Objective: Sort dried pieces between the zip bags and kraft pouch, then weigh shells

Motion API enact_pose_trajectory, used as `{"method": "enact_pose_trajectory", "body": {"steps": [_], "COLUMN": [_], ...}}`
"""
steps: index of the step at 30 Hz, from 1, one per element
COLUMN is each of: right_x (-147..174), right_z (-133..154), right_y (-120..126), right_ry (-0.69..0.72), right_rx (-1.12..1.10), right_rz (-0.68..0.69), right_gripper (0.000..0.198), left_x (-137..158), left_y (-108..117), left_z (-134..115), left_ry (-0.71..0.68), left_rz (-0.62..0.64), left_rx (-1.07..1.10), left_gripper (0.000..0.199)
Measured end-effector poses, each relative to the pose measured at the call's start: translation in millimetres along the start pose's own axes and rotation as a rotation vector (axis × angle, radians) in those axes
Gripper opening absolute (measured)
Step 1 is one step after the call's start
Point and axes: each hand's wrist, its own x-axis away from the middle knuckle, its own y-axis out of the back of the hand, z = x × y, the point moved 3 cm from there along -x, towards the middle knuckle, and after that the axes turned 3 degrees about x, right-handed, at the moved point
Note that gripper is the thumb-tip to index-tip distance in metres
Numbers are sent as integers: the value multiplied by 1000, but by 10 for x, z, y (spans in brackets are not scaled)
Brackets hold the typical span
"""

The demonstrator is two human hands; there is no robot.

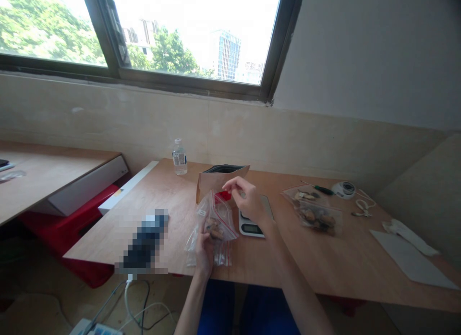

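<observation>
My left hand [204, 251] grips the lower part of a clear zip bag [215, 215] with a red seal strip, holding brown pieces inside. My right hand [247, 200] hovers at the bag's top edge, thumb and fingers pinched near the red seal. More empty clear bags [223, 255] lie under the left hand. Just behind stands an open brown paper pouch [219, 181]. A small digital scale [254, 224] sits beneath my right wrist.
Filled clear bags [317, 212] lie at right on the wooden table [342, 263], with a green screwdriver [322, 189], a white round device [344, 189] and white paper [410, 263]. A water bottle [179, 157] stands at the back. A blurred dark object [146, 241] lies left.
</observation>
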Motion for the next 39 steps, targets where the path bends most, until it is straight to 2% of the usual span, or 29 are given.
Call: {"method": "enact_pose_trajectory", "body": {"steps": [2, 4, 7, 12, 17, 21, 24, 30, 33, 36, 39], "right_x": [111, 209, 281, 304, 327, 357, 358, 299, 313, 349, 390], "right_z": [-103, -215, -338, -404, -437, -469, -513, -555, -515, -497, -499], "right_y": [-126, -246, -367, -470, -524, -542, -518, -399, -396, -425, -486], "right_ry": [-93, -133, -119, -129, -206, -232, -246, -195, -170, -227, -280], "right_rx": [10, 44, 18, -77, -98, -185, -182, -216, -195, -96, -52], "right_rz": [274, 483, 612, 762, 770, 771, 750, 487, 585, 693, 740], "right_gripper": [26, 25, 21, 15, 18, 27, 26, 27, 24, 23, 29], "left_x": [-2, -4, -6, 0, 5, -16, -45, -89, -100, -105, -102], "left_y": [31, 59, 72, 33, 25, 50, 67, 155, 196, 225, 227], "left_z": [25, 51, 73, 53, 41, 62, 86, 137, 166, 191, 200], "left_ry": [11, 19, 20, -17, -28, -11, 4, 7, 17, 32, 35], "left_rz": [-27, -63, -92, -50, -40, -67, -78, -195, -217, -220, -205], "left_rx": [-28, -47, -41, -21, -40, -62, -70, -83, -86, -89, -86], "left_gripper": [63, 62, 58, 57, 56, 47, 36, 25, 25, 27, 32]}}
